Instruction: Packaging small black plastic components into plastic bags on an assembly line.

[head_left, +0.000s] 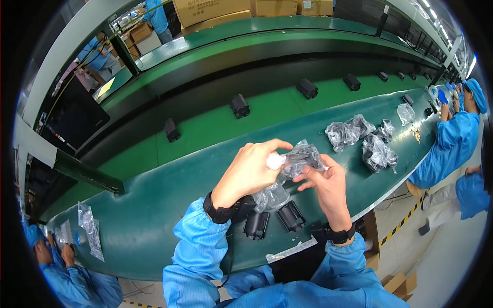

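In front of me, both hands are on a clear plastic bag [303, 157] with a dark part inside. My left hand [245, 169] is closed at the bag's left end, and a small white wad [275, 160] shows by its fingers. My right hand [328, 186] has its fingers and thumb closed around the bag's right side. Below them lies a crumpled clear bag [271, 198] on the bench. Two black ribbed housings [256, 225] rest there, nearer to me and apart from both hands.
Several bagged dark parts [379, 154] lie on the green bench [154, 220] to the right. Beyond it, a green conveyor belt [205, 123] carries spaced black housings [239, 106]. Flat clear bags [91, 231] lie at left. Co-workers in blue [452, 138] sit at both sides.
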`<state>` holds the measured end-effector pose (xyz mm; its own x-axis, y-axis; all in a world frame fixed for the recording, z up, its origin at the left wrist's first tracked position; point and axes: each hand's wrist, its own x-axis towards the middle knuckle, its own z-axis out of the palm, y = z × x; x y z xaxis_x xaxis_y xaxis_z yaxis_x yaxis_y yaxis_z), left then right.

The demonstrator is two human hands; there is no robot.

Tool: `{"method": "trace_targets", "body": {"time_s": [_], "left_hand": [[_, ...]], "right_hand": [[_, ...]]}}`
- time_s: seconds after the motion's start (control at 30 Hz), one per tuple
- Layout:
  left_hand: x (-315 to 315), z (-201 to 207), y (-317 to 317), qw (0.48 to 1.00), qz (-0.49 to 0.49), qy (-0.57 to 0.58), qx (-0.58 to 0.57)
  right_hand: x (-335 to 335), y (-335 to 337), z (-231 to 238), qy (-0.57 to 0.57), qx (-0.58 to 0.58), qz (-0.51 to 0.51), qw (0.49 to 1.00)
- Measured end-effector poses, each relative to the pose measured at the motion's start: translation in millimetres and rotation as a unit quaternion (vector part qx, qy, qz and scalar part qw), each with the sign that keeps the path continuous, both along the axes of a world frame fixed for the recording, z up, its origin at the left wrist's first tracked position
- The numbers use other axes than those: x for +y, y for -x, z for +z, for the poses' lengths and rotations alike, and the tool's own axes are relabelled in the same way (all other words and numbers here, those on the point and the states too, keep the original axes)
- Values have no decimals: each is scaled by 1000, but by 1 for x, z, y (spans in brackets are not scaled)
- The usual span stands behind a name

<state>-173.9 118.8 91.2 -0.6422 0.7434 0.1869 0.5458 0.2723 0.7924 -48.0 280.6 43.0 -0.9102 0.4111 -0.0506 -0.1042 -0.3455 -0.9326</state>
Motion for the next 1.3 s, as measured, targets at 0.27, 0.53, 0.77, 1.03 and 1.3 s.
{"method": "trace_targets", "body": {"time_s": [0.27,0.53,0.77,1.03,1.3], "left_hand": [[-9,13,-8,991,-111,78,1],[-4,11,-6,994,-77,-74,14],[-6,17,-5,994,-16,-103,-16],[-7,8,-2,992,34,-65,101],[-13,27,5,991,101,-87,29]], "right_hand": [[5,2,-19,-93,73,-149,982],[-4,4,-12,-118,56,-104,986],[11,3,-25,-94,-12,12,995],[67,-36,-15,-509,-162,-235,812],[144,-71,-35,-721,-207,-343,566]]}}
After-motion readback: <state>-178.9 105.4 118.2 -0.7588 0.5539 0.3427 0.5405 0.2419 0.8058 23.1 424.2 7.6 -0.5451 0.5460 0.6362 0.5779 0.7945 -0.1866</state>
